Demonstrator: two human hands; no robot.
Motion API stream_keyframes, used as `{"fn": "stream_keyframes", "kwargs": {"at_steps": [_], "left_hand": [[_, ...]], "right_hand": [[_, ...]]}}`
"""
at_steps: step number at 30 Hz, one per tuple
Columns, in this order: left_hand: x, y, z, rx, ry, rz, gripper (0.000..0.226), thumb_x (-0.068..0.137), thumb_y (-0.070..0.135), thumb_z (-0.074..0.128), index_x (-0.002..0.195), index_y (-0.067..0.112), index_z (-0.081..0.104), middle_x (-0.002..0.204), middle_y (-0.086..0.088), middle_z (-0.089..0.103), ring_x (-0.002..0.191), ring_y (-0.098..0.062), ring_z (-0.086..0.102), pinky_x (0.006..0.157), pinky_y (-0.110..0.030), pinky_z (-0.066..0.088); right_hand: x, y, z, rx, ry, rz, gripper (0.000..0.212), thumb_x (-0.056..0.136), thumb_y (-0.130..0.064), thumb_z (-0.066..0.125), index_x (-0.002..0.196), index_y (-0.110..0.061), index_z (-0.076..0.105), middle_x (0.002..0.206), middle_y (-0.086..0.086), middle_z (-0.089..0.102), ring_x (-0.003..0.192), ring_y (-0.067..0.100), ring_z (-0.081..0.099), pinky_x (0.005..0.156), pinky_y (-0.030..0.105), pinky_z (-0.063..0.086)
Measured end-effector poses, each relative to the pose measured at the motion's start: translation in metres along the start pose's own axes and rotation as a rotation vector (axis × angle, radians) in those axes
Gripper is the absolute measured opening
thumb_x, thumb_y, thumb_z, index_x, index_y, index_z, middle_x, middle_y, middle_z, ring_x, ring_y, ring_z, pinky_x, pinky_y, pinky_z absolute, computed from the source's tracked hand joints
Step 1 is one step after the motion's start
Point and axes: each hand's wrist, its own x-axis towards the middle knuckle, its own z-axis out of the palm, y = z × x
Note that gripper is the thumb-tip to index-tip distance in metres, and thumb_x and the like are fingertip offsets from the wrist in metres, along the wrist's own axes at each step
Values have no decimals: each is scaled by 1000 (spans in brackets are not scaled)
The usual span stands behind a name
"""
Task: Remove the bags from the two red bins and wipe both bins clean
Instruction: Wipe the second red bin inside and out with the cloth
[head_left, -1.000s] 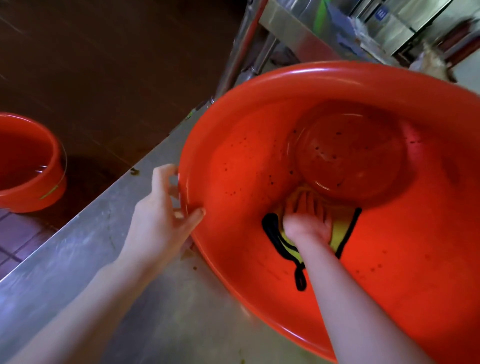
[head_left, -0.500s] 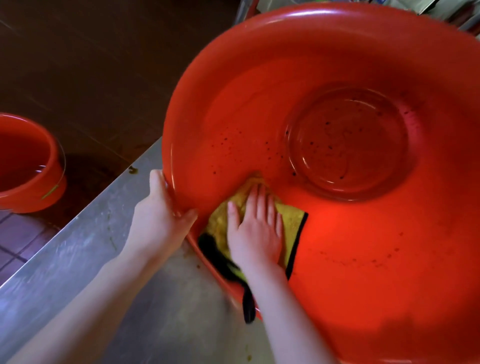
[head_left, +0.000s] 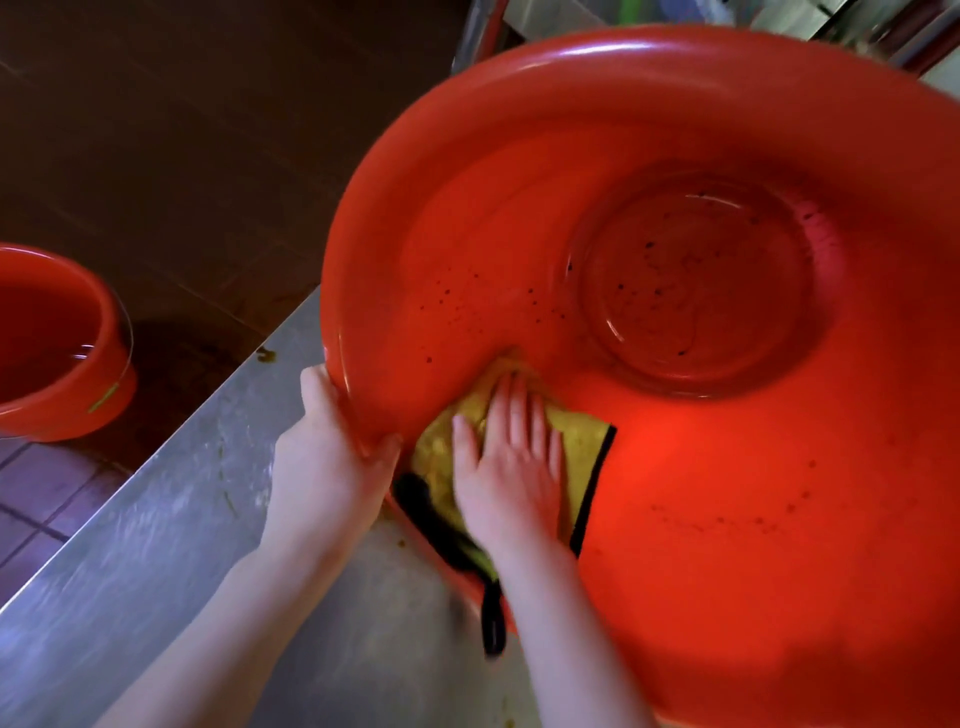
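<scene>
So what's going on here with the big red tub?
A person is wiping out a large red bin tipped up on a steel counter. The left hand grips the bin's rim to steady it, while the right hand presses a yellow cloth with black edging flat against the inner wall near the rim. Dark specks dot the unwiped inside. No bag is in this bin. A second red bin sits on the floor with liquid in it.

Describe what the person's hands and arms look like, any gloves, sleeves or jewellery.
Both the left hand and the right hand are bare, with no gloves. No rings, watch or bracelets show. Both forearms are uncovered as far as the frame shows, with no sleeve in view. Motion blur hides finer detail such as the nails.
</scene>
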Motion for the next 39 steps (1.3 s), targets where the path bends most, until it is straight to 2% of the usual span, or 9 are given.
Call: {"fn": "stream_keyframes", "kwargs": {"at_steps": [4, 9, 13, 17, 20, 25, 31, 35, 39], "left_hand": [[3, -3, -3, 1, -49, -13, 51, 80, 17, 73, 107, 30, 31, 77, 3, 60, 61, -16, 62, 52, -29, 48], [1, -5, -4, -2, -54, -3, 51, 78, 18, 75, 102, 30, 31, 74, 9, 58, 68, -10, 60, 52, -20, 41], [-1, -2, -8, 30, -99, 10, 50, 79, 18, 76, 106, 26, 35, 79, 6, 63, 77, -18, 66, 61, -35, 53], [16, 23, -40, -104, 228, 340, 72, 79, 16, 76, 135, 34, 33, 116, 1, 59, 101, -14, 63, 78, -43, 56], [31, 48, -59, -61, 263, 598, 71, 77, 11, 72, 131, 37, 34, 126, 14, 46, 103, -16, 63, 74, -48, 57], [14, 38, -50, 27, 214, 437, 81, 76, 15, 78, 134, 43, 28, 97, 14, 61, 78, 1, 63, 62, -22, 50], [-19, 16, -11, -41, 157, 179, 72, 76, 11, 75, 125, 38, 30, 83, 17, 58, 69, -15, 64, 62, -37, 48], [-17, 9, -3, -25, 191, 119, 70, 75, 12, 74, 123, 35, 29, 79, 18, 56, 68, -20, 59, 61, -33, 35], [-9, 1, -5, -32, 126, 66, 65, 77, 11, 75, 121, 29, 30, 81, 16, 56, 70, -26, 65, 61, -35, 44]], "right_hand": [[-16, -6, 3, -33, 0, -70, 70, 95, -63, 4, 155, -27, -3, 163, -10, -6, 150, 14, -5, 122, 41, 3], [66, 6, 5, 55, 103, 216, 64, 101, -50, 19, 155, -19, 7, 164, -1, 6, 150, 17, 8, 119, 41, 11], [116, 24, 4, 168, 75, 327, 63, 101, -51, 16, 156, -20, 9, 163, -3, 7, 149, 17, 9, 120, 41, 9], [116, 34, 9, 140, 82, 255, 64, 100, -53, 15, 155, -21, 10, 163, -4, 7, 149, 17, 10, 119, 42, 10], [108, 44, 2, 78, 38, 165, 63, 101, -52, 17, 155, -21, 9, 163, -2, 8, 149, 19, 10, 120, 43, 9], [93, 73, -11, -105, -60, 122, 64, 100, -54, 12, 156, -23, 4, 164, -3, 3, 150, 18, 6, 121, 43, 6], [80, 78, -25, -237, -129, 283, 63, 101, -51, 11, 155, -20, 1, 164, -2, -3, 150, 21, 0, 120, 47, -1], [24, 30, -9, -118, 1, 77, 64, 100, -51, 18, 155, -20, 7, 163, -2, 8, 149, 19, 11, 119, 47, 11], [-25, -1, 0, -66, 18, -50, 72, 94, -61, 4, 155, -24, 14, 162, -5, 15, 149, 19, 13, 120, 47, 11]]}}
